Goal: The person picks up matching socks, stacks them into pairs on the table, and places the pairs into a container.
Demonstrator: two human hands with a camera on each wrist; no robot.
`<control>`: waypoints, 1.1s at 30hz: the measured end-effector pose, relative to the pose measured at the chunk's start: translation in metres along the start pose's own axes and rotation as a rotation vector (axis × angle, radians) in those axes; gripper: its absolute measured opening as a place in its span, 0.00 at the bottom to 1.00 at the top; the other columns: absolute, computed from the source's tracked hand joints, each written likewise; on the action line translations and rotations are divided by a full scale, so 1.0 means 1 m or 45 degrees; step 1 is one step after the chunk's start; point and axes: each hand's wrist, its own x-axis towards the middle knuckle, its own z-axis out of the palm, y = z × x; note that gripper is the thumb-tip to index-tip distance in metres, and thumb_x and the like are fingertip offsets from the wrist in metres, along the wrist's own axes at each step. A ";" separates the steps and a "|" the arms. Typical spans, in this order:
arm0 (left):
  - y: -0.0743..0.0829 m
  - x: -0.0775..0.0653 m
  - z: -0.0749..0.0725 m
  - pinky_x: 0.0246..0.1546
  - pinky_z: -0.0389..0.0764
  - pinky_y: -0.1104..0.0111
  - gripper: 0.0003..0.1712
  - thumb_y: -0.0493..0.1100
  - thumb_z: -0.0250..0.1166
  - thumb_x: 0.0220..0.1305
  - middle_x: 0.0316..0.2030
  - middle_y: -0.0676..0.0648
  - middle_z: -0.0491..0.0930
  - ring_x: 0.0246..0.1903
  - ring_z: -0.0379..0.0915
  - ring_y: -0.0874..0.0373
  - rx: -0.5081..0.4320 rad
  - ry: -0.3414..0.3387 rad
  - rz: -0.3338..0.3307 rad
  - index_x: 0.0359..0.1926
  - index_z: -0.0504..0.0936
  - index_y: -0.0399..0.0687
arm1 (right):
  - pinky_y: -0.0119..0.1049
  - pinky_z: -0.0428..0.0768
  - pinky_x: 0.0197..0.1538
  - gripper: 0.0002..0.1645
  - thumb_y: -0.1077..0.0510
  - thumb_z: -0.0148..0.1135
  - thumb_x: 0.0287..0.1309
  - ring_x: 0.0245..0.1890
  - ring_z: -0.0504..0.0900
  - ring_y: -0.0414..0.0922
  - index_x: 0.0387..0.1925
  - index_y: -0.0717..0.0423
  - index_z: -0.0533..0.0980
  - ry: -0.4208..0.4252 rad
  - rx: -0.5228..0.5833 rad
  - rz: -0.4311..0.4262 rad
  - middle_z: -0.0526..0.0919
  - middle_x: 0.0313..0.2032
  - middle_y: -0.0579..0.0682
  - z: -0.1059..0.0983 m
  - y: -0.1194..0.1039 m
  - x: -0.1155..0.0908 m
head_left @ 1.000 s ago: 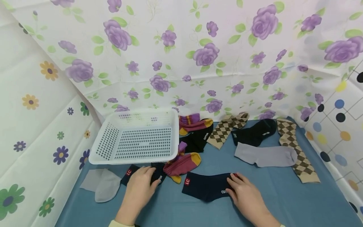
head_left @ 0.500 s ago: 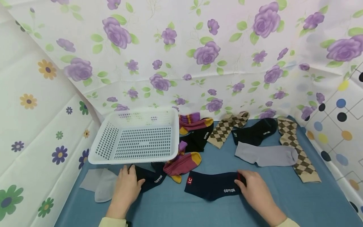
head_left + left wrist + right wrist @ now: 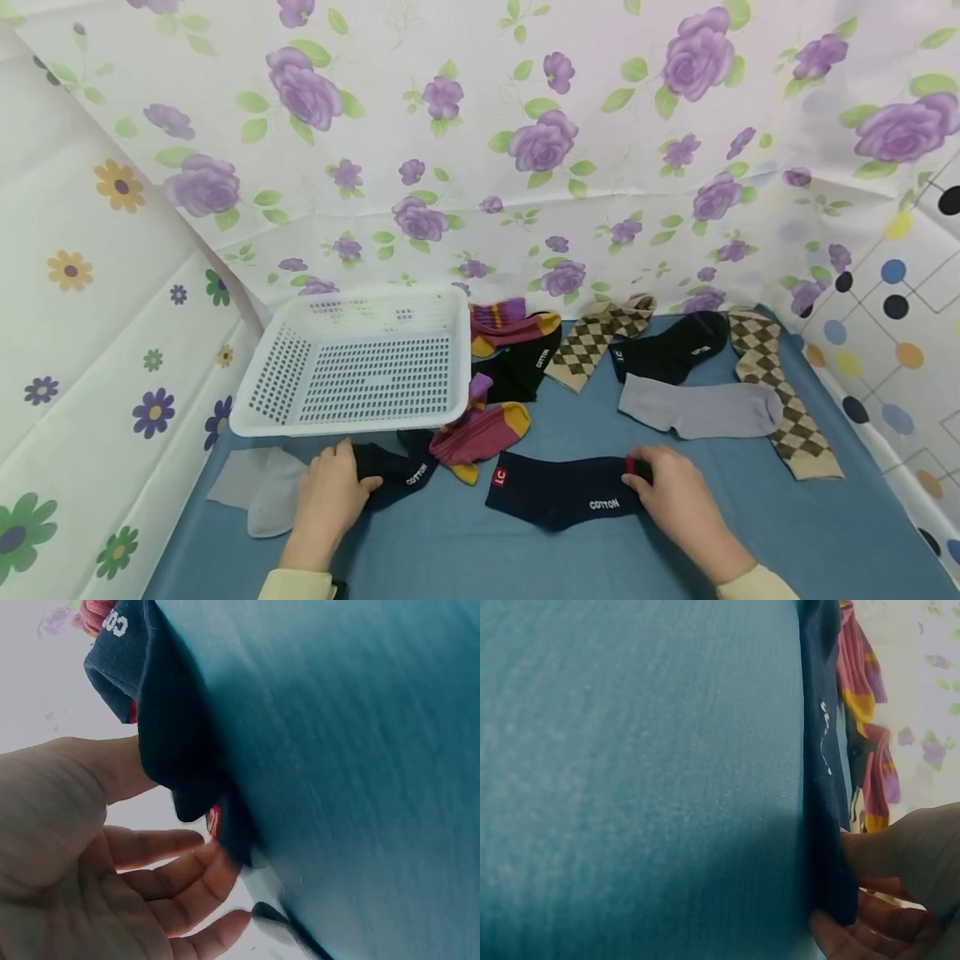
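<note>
Navy sock [image 3: 555, 493], edge in fingers [image 3: 840, 941], cloth [image 3: 487, 562] alongside

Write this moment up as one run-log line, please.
left hand: holds left navy sock; right hand: pinches right navy sock by the toe; white basket: beyond left navy sock

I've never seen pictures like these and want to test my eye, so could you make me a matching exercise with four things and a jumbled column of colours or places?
1. Basket
2. Left hand
3. Right hand
4. Cloth under the socks

A. Pinches one end of the outspread navy sock
B. Blue
C. White
D. Holds the navy sock by the basket

Pairs: 1-C, 2-D, 3-A, 4-B.
</note>
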 end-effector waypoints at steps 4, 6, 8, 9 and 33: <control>0.003 -0.002 0.001 0.39 0.72 0.49 0.33 0.49 0.72 0.49 0.37 0.34 0.74 0.39 0.72 0.39 -0.006 -0.005 0.024 0.48 0.73 0.29 | 0.45 0.75 0.38 0.17 0.55 0.72 0.44 0.38 0.77 0.47 0.38 0.54 0.79 -0.002 0.012 -0.002 0.79 0.37 0.50 0.000 0.001 -0.001; 0.004 -0.003 0.001 0.39 0.72 0.49 0.29 0.47 0.71 0.50 0.37 0.35 0.74 0.39 0.72 0.39 -0.017 0.001 0.051 0.47 0.75 0.29 | 0.46 0.75 0.38 0.17 0.55 0.72 0.44 0.38 0.77 0.47 0.38 0.54 0.79 0.002 0.007 -0.003 0.79 0.37 0.50 0.001 0.000 -0.001; 0.006 -0.005 0.000 0.39 0.73 0.50 0.27 0.45 0.69 0.52 0.37 0.35 0.74 0.40 0.71 0.40 -0.033 -0.014 0.069 0.47 0.75 0.29 | 0.45 0.75 0.38 0.17 0.55 0.72 0.45 0.38 0.77 0.47 0.38 0.54 0.79 0.005 0.001 0.000 0.79 0.38 0.50 0.001 -0.001 -0.001; 0.008 -0.007 -0.001 0.39 0.73 0.50 0.26 0.44 0.68 0.52 0.37 0.36 0.74 0.41 0.71 0.40 -0.046 -0.030 0.068 0.48 0.74 0.29 | 0.45 0.75 0.38 0.17 0.55 0.72 0.45 0.38 0.77 0.47 0.38 0.54 0.79 0.004 -0.001 0.000 0.79 0.38 0.51 0.001 -0.001 -0.001; 0.067 -0.041 -0.087 0.11 0.63 0.65 0.08 0.36 0.47 0.62 0.15 0.47 0.65 0.10 0.60 0.56 -0.439 -0.106 0.091 0.43 0.66 0.46 | 0.42 0.75 0.35 0.16 0.56 0.72 0.45 0.34 0.76 0.43 0.38 0.54 0.79 0.007 -0.002 -0.035 0.78 0.34 0.48 -0.001 -0.001 -0.002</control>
